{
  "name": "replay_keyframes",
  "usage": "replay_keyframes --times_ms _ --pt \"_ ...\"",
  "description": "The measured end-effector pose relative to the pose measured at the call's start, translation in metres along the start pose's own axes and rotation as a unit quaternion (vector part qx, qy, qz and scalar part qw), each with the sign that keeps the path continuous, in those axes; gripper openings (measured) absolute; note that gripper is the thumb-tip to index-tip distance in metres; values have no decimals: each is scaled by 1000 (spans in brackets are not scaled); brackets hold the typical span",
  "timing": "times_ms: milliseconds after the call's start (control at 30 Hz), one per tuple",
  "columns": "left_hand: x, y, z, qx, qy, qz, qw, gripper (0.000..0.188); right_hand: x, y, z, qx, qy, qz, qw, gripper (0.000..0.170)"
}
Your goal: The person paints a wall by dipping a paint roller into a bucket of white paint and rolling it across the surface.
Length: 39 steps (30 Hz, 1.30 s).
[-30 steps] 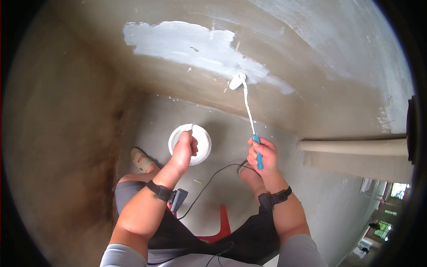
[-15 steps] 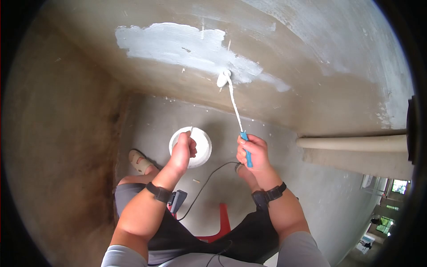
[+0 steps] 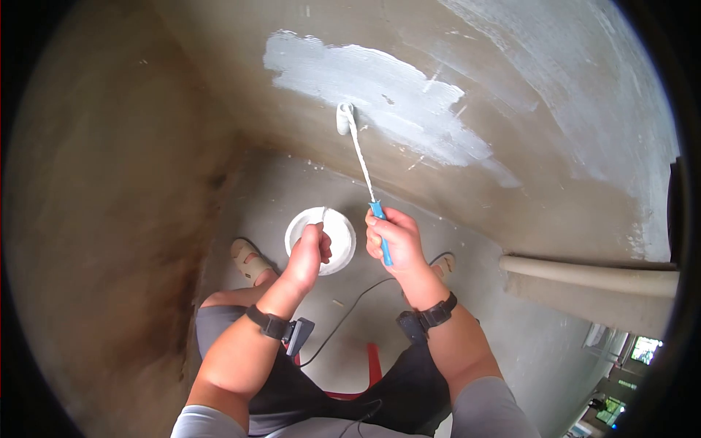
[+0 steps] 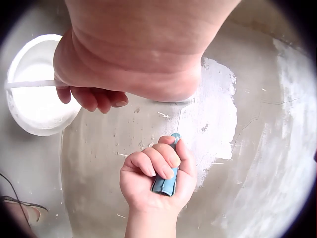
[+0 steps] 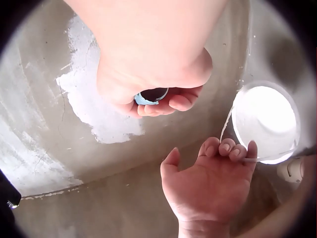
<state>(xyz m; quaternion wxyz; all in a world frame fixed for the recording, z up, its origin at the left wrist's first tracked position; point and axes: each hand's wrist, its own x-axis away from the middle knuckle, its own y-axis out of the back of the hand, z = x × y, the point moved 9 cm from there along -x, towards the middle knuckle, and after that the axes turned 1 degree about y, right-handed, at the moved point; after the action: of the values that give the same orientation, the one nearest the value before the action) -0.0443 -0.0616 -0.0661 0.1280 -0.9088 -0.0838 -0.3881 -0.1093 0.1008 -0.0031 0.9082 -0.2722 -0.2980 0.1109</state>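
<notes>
My right hand (image 3: 394, 235) grips the blue handle (image 3: 381, 233) of a paint roller, its fingers curled round it. From there a paint-coated rod (image 3: 361, 157) runs up to the small white roller head (image 3: 344, 119), which is against the wall at the lower edge of a fresh white patch (image 3: 365, 73). My left hand (image 3: 309, 252) has its fingers hooked round the handle strip (image 4: 32, 84) of a white bucket (image 3: 353, 237). White paint (image 5: 267, 116) shows inside the bucket. In the left wrist view, the roller head is hidden behind my left wrist.
A bare wall (image 3: 109, 219) rises close on the left. Along the wall's foot at the right runs a pale pipe (image 3: 584, 277). A black cable (image 3: 343, 317) crosses the floor between my feet, near a red stool leg (image 3: 374, 363).
My right hand has moved left, carrying the roller head leftward along the lower edge of the white patch. The left hand keeps its hold on the bucket handle. The head view has shifted slightly.
</notes>
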Motion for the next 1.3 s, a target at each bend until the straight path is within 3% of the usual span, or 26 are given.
replay_keyframes --times_ms 500,700,1000,1167,1300 --pt "2 72 1 66 13 -53 996 45 -73 -91 -36 6 -3 63 998 11" --pt "8 68 -6 55 5 -43 998 45 -77 -99 -40 0 9 59 998 13" --pt "9 44 -5 47 1 -32 998 44 -53 -72 -23 24 29 43 998 13" --pt "6 24 4 45 14 -20 999 44 -24 -44 -16 -55 -13 13 998 15" --pt "7 3 7 41 26 -14 999 44 -1 -12 -6 -42 -12 -9 999 15"
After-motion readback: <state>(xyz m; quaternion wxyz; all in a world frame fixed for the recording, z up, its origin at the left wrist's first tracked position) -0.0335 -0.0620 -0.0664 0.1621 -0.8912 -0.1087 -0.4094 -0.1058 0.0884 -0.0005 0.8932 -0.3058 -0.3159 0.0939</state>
